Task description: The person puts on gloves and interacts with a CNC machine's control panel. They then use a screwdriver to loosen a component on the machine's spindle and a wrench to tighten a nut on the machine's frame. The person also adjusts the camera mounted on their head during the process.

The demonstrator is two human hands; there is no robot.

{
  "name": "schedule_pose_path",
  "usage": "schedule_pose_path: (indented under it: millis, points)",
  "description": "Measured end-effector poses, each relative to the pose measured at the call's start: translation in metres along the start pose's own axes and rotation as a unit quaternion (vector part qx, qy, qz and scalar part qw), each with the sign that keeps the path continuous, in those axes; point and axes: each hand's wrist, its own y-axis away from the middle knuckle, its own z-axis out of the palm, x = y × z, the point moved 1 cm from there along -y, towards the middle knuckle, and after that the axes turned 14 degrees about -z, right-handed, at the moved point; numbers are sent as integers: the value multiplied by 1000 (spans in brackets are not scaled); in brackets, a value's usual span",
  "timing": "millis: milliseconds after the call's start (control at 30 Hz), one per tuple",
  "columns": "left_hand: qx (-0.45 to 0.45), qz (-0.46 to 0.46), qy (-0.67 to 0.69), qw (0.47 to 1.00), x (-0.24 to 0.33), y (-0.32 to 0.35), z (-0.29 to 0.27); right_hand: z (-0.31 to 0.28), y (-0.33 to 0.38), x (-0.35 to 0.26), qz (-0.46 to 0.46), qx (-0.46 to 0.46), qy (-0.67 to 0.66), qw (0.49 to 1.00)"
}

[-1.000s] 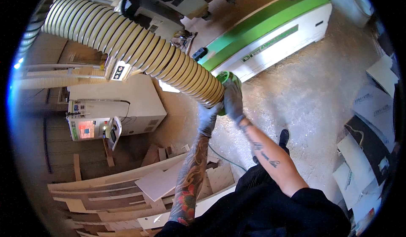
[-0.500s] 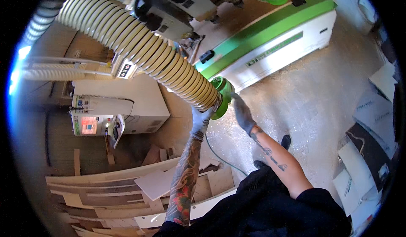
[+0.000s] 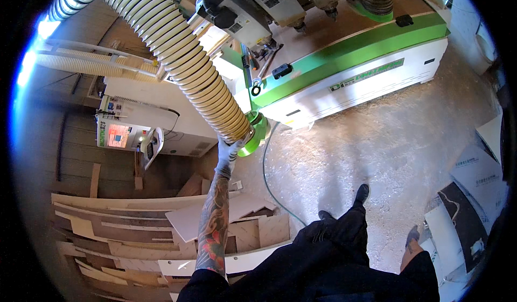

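My left hand [image 3: 228, 154], in a light glove, grips the lower end of a thick cream ribbed hose [image 3: 188, 68]. At that end sits a bright green round collar [image 3: 260, 131], just right of my fingers. The hose slants up to the far left. My right hand [image 3: 413, 236], in a grey glove, hangs low at my right side, apart from the hose and near white boards. It is small and partly smeared, so its fingers do not show clearly.
A green and white machine [image 3: 371, 78] with a row of spindles [image 3: 280, 3] stands ahead. At left is a white cabinet [image 3: 161, 113] with a lit screen [image 3: 119, 136]. A thin hose [image 3: 267, 178] crosses the floor. Board offcuts [image 3: 124, 232] lie left; white panels [image 3: 476, 164] lean at right.
My right hand has left the green collar and dropped to my right side. The hose end, still in my left hand, has shifted left in view. One foot is stepping forward.
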Motion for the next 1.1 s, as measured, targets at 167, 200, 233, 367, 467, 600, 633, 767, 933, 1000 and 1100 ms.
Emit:
schedule_pose_path:
  millis: [167,200,233,367,467,600,633,767,933,1000,1100]
  points:
    - [-38,67,-25,997,6,10,46,-40,15,17,20,2,15,1000]
    - [-18,61,-53,997,5,18,49,-20,10,9,6,-30,12,999]
    - [-6,66,-79,995,14,18,62,9,3,-1,-16,-58,-10,998]
    - [-113,90,-14,989,105,5,184,165,-72,-88,-169,-123,-237,949]
    - [-6,155,-104,982,92,25,146,297,19,-304,-192,-288,-264,900]
    - [45,160,-146,975,100,47,105,390,162,-537,-492,-317,-137,799]
    - [57,145,-162,974,92,50,96,408,193,-574,-486,-311,-148,804]
    - [60,148,37,986,56,46,76,470,263,-647,-566,-346,-206,719]
    - [269,59,168,947,-76,69,19,565,312,-634,-484,-396,-313,714]
    - [187,-110,458,862,-98,70,5,594,328,-628,-454,-437,-361,687]
    - [-135,-158,717,665,-48,59,-46,627,370,-642,-534,-420,-302,670]
